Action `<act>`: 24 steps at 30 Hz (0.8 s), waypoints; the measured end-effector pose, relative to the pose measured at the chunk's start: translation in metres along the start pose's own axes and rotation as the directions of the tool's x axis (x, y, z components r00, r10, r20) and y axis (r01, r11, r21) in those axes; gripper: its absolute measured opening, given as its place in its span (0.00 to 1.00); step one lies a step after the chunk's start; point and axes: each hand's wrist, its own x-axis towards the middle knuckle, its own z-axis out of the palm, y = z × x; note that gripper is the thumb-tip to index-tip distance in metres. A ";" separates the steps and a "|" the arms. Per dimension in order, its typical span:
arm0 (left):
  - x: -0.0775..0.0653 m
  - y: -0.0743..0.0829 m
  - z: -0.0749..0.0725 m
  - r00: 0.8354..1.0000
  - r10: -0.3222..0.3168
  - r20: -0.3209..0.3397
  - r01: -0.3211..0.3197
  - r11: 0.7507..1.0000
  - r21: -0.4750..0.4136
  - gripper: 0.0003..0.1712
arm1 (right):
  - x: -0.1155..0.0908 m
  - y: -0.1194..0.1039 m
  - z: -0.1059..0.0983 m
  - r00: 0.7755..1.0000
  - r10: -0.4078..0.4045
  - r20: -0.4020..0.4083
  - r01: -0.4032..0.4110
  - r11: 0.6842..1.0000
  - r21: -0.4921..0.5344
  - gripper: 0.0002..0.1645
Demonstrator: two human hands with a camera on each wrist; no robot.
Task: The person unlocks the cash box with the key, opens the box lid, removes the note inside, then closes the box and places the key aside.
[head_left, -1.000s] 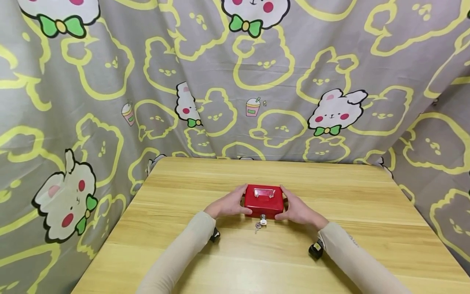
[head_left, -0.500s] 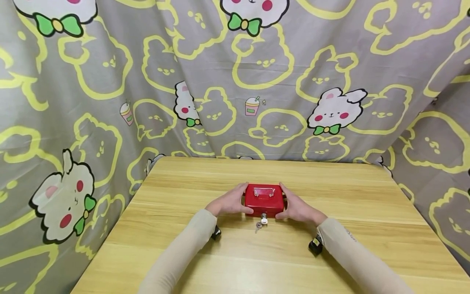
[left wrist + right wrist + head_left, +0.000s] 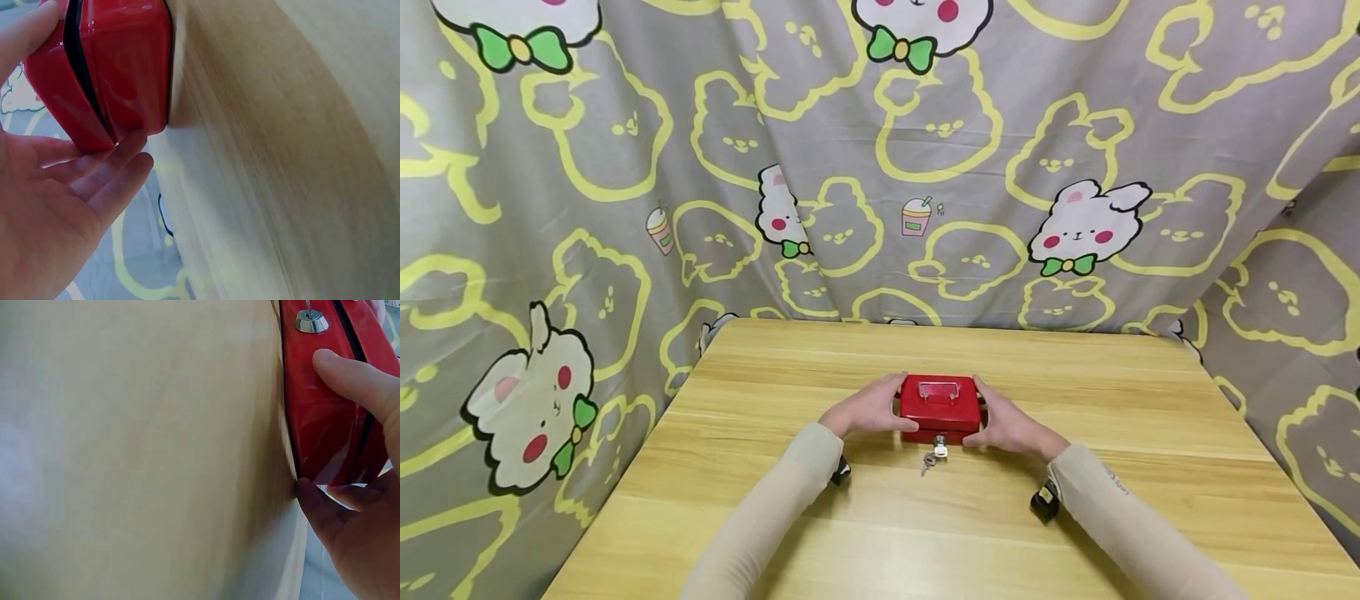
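A red metal cash box (image 3: pixel 940 407) with a silver carrying handle on its lid sits on the wooden table. A key stands in the front lock (image 3: pixel 311 322), and a second key (image 3: pixel 929 461) hangs from it. My left hand (image 3: pixel 871 407) grips the box's left end, thumb toward the front and fingers toward the back. On the right end, my right hand (image 3: pixel 1011 425) holds it the same way, its thumb pressing the front face near the lock. Between lid and base runs a dark gap, wider toward the front in the left wrist view. The inside is hidden.
The light wooden table (image 3: pixel 925 533) spreads out around the box. Behind it and at both sides hangs a grey curtain (image 3: pixel 850 125) with yellow outlines and rabbit faces. Black wrist cameras (image 3: pixel 1045 502) sit below the sleeves.
Both hands keep their hold at the two ends of the cash box, which stays in place. Only the head view has shifted very slightly.
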 end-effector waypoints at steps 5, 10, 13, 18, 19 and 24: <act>0.001 -0.002 -0.002 1.000 0.002 0.013 -0.001 0.999 -0.046 0.61 | -0.004 0.000 -0.002 0.998 -0.055 -0.014 0.055 0.998 -0.027 0.69; 0.001 -0.002 -0.004 1.000 -0.010 0.017 0.011 0.999 -0.041 0.59 | -0.008 -0.001 -0.005 0.996 -0.086 -0.014 0.086 0.995 -0.049 0.66; 0.000 -0.001 -0.004 0.999 -0.021 0.028 0.023 0.998 -0.066 0.59 | -0.010 -0.001 -0.007 0.996 -0.084 -0.007 0.083 0.993 -0.078 0.65; -0.001 -0.002 -0.006 0.998 -0.039 0.042 0.044 0.990 -0.132 0.58 | -0.012 -0.005 -0.013 0.994 -0.106 -0.010 0.105 0.990 -0.094 0.60; -0.002 -0.001 -0.007 0.998 -0.043 0.045 0.049 0.988 -0.143 0.58 | -0.012 -0.007 -0.014 0.994 -0.111 -0.012 0.109 0.989 -0.097 0.58; -0.002 -0.001 -0.012 0.998 -0.060 0.031 0.063 0.989 -0.132 0.54 | -0.010 -0.012 -0.020 0.990 -0.134 -0.037 0.131 0.989 -0.075 0.50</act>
